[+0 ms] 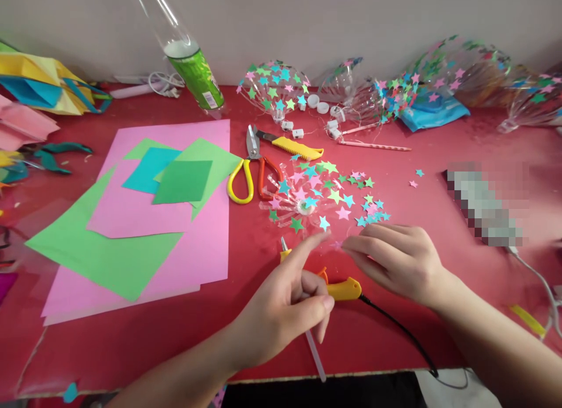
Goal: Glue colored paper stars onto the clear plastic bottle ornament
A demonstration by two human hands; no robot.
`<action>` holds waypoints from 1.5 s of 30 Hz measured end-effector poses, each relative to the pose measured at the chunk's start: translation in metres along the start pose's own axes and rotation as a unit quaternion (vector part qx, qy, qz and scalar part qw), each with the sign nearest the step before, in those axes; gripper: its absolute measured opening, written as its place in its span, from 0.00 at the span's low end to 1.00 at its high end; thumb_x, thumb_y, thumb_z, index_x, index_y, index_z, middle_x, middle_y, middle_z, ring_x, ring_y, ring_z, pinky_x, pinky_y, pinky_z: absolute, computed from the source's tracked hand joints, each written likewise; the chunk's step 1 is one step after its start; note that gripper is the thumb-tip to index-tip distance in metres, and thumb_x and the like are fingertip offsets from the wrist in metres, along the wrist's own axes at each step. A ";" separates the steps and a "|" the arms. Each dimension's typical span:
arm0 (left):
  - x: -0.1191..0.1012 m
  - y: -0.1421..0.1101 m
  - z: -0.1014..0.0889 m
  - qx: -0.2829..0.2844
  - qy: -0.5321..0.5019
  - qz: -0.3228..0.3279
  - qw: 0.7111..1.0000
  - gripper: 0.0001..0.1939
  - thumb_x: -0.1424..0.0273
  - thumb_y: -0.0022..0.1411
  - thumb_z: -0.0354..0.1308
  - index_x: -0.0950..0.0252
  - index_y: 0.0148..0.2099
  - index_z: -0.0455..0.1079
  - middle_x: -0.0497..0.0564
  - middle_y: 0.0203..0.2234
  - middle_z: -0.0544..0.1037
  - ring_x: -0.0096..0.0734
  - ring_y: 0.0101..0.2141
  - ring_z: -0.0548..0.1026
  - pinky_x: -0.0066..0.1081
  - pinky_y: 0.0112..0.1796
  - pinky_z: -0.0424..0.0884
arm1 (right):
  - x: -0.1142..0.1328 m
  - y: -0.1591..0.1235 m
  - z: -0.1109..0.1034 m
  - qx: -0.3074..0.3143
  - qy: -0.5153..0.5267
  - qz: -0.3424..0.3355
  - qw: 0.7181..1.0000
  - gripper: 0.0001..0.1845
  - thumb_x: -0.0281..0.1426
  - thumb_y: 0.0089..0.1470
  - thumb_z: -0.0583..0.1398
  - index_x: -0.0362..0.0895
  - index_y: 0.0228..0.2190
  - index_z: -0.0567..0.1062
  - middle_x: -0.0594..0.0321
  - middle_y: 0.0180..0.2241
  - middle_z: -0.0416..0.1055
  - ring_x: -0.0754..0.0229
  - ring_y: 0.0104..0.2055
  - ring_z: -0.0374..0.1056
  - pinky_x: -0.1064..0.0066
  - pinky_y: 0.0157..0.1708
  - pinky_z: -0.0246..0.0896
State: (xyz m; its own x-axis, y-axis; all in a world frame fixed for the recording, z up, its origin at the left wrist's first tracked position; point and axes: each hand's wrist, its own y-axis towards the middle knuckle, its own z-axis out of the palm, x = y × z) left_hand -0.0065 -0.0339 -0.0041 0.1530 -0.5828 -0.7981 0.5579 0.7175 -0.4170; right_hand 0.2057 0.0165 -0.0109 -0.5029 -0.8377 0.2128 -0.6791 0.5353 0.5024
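so my left hand (302,291) is loosely open over the yellow glue gun (345,290), index finger stretched out and the other fingers half curled, nothing gripped that i can see. my right hand (395,261) is just across from it, fingers bunched and pointing left; can't tell if there's anything in the fingertips. a pale pink star (337,244) looks to be between the two, though it's pretty blurry there.

the clear plastic flower (306,206) is on the red table (259,332) just beyond my hands, paper stars on and around its strips.

container-wise, the clear bottle (193,74) with the green label is at the back behind the paper sheets (211,232), can't make out any drink in it. the blue packet (434,112) is at the back right, contents hidden.
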 end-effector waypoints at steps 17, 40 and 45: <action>0.002 0.001 -0.002 -0.007 0.014 -0.017 1.000 0.34 0.77 0.61 0.53 0.61 0.66 0.46 0.40 0.20 0.71 0.20 0.20 0.66 0.25 0.24 0.59 | -0.001 -0.002 0.009 0.003 0.023 0.018 1.000 0.06 0.21 0.56 0.59 0.42 0.36 0.70 0.68 0.23 0.66 0.68 0.22 0.56 0.73 0.21 0.51; 0.001 0.002 -0.003 0.009 -0.024 0.000 1.000 0.35 0.77 0.59 0.53 0.63 0.65 0.42 0.41 0.21 0.73 0.18 0.17 0.60 0.24 0.21 0.55 | 0.010 0.005 0.017 -0.021 0.100 0.140 0.985 0.03 0.24 0.58 0.57 0.42 0.35 0.71 0.68 0.24 0.67 0.71 0.21 0.56 0.78 0.21 0.54; 0.004 0.002 -0.007 0.007 -0.026 0.002 1.000 0.33 0.77 0.60 0.53 0.60 0.64 0.44 0.41 0.21 0.73 0.18 0.17 0.60 0.23 0.20 0.54 | 0.013 0.005 0.017 -0.022 0.101 0.152 0.983 0.04 0.25 0.58 0.57 0.43 0.38 0.70 0.67 0.26 0.70 0.72 0.22 0.59 0.79 0.21 0.57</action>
State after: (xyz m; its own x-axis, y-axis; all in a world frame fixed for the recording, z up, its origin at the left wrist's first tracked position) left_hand -0.0105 -0.0317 -0.0116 0.1968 -0.5992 -0.7761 0.5679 0.7149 -0.4079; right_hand 0.1871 0.0103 -0.0200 -0.5585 -0.6471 0.5190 -0.4883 0.7623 0.4249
